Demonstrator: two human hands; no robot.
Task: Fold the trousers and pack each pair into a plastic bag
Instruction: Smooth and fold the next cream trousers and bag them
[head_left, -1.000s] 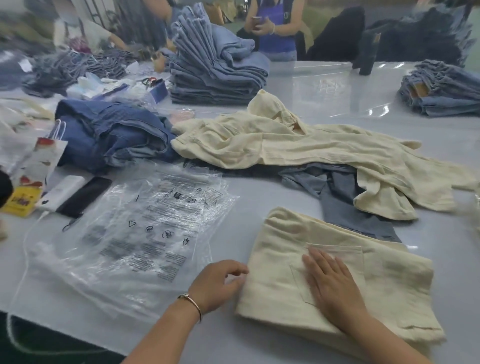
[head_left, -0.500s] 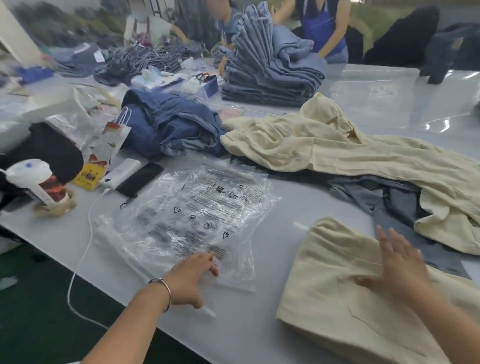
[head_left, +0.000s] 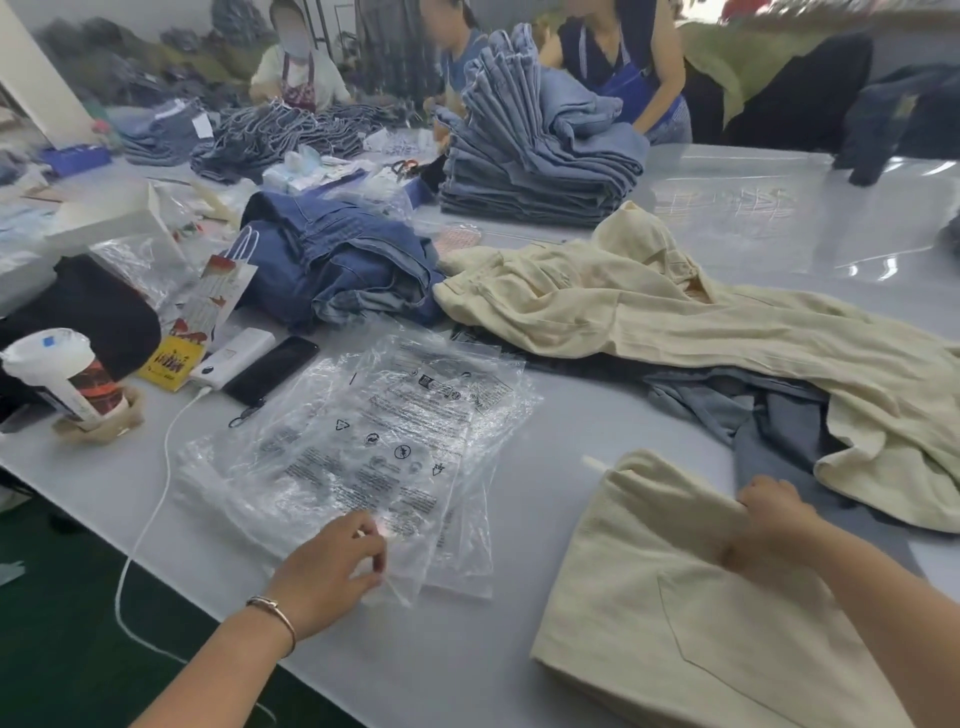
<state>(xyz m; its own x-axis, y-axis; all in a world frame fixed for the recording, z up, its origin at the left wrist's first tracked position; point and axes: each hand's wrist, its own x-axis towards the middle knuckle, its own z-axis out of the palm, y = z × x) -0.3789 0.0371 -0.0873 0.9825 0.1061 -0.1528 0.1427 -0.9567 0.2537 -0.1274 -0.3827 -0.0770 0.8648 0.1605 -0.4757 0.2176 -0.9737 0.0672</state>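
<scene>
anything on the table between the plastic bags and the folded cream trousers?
Nothing: in the head view only bare grey table separates the plastic bags from the folded cream trousers. A small white strip lies by the trousers' far corner.

A garment packing workshop: workers (head_left: 618, 57) are standing at twelve o'clock behind a long table (head_left: 727, 218) carrying stacked jeans (head_left: 535, 150) and printed plastic bags (head_left: 374, 447).

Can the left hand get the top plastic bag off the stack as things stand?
Probably yes: the left hand already pinches the near edge of the top plastic bag, and nothing lies on it.
</scene>
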